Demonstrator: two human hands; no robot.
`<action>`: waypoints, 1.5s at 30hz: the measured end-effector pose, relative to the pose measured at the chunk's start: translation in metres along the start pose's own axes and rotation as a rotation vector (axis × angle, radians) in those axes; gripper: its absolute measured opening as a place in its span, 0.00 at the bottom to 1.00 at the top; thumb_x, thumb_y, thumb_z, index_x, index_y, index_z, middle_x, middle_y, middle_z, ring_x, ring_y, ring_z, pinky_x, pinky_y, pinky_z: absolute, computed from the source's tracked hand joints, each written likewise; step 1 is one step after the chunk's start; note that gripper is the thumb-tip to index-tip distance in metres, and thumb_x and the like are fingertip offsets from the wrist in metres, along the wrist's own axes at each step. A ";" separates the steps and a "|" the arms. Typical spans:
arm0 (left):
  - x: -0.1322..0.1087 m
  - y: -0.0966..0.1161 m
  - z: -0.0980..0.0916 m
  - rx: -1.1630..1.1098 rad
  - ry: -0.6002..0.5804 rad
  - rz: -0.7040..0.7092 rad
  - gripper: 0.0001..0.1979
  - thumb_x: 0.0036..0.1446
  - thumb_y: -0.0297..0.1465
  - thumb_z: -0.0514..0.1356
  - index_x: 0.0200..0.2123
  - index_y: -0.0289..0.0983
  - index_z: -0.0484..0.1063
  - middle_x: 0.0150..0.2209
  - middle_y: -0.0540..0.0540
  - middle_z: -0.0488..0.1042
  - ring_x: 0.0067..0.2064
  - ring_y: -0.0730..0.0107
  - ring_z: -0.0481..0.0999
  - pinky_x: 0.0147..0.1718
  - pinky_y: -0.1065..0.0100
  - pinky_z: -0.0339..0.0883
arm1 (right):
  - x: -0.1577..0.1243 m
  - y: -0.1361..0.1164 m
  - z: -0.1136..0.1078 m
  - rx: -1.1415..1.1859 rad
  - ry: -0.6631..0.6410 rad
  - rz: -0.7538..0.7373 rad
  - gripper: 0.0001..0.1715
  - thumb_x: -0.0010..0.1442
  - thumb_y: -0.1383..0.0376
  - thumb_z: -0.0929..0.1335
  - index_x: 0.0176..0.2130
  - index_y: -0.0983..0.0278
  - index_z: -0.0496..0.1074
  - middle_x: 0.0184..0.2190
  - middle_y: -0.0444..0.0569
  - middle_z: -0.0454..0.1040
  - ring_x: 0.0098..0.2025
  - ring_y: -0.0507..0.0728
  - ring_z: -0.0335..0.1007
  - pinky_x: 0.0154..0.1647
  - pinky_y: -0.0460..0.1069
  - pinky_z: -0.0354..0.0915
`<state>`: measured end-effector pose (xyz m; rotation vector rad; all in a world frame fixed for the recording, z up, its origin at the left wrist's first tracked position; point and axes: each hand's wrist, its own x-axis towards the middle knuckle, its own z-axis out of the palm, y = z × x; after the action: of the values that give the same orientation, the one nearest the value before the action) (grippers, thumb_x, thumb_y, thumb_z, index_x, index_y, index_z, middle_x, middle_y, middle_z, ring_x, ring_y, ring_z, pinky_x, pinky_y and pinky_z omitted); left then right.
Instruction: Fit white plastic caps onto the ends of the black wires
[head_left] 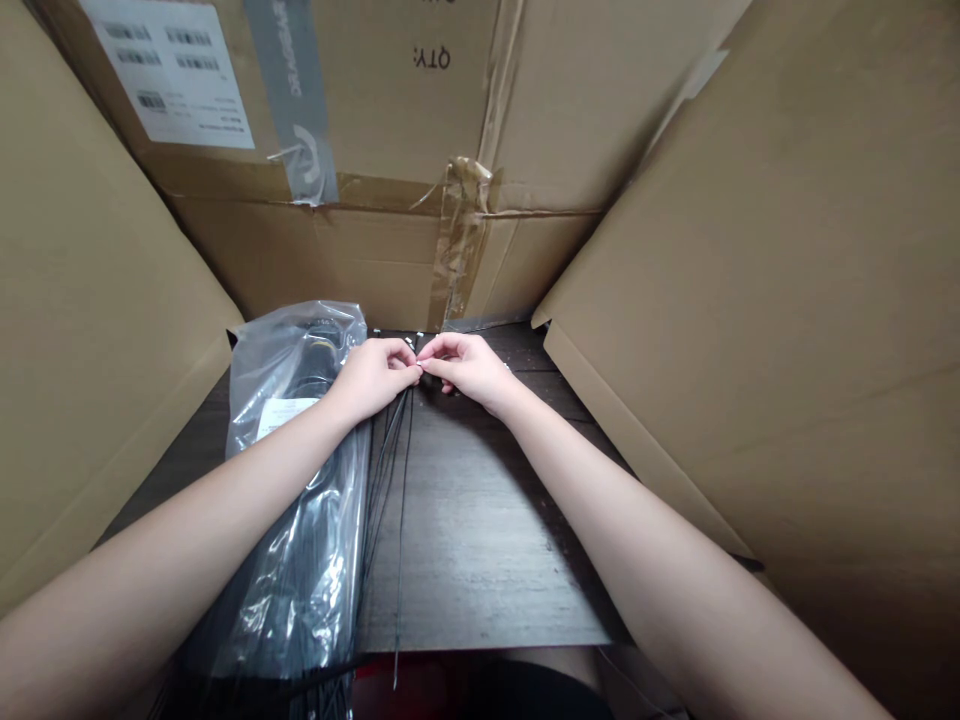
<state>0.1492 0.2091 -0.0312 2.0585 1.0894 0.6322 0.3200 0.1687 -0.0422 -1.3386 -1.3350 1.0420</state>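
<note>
Your wood-grain board (480,540) fills bottom center; plastic bag (296,520) of black cable ties lies on its left side, loose black ties (403,500) running down its middle toward frame bottom.

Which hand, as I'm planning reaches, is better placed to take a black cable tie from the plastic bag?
Probably left: the left hand sits beside the plastic bag, its forearm across it; the right hand is farther off.

Cable ties (404,520) hang from the pinch between the left hand (371,380) and right hand (465,370), over a board (487,520). A plastic bag (315,570) lies left of the grip; cardboard boxes (375,120) stand behind and on both sides.
</note>
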 end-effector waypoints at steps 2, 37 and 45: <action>0.000 -0.001 0.000 -0.010 0.002 0.009 0.10 0.51 0.37 0.62 0.31 0.36 0.77 0.29 0.46 0.81 0.33 0.64 0.78 0.34 0.67 0.66 | 0.001 0.001 0.000 0.000 0.006 0.002 0.03 0.52 0.71 0.73 0.30 0.66 0.74 0.21 0.41 0.72 0.19 0.45 0.62 0.17 0.40 0.63; -0.002 0.008 -0.001 0.153 0.017 -0.010 0.10 0.54 0.36 0.60 0.29 0.36 0.78 0.30 0.47 0.79 0.31 0.65 0.74 0.33 0.66 0.63 | 0.001 0.002 0.004 -0.028 -0.003 -0.052 0.03 0.50 0.68 0.71 0.29 0.65 0.73 0.22 0.41 0.71 0.20 0.47 0.62 0.17 0.41 0.62; -0.002 0.007 -0.001 0.158 0.017 -0.008 0.09 0.53 0.35 0.60 0.29 0.37 0.77 0.28 0.47 0.79 0.31 0.65 0.74 0.32 0.66 0.62 | 0.001 0.001 0.004 -0.033 -0.003 -0.053 0.02 0.49 0.68 0.71 0.28 0.65 0.73 0.22 0.41 0.70 0.20 0.46 0.61 0.17 0.41 0.61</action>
<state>0.1507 0.2051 -0.0258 2.1849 1.1897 0.5769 0.3166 0.1697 -0.0443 -1.3195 -1.3881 0.9895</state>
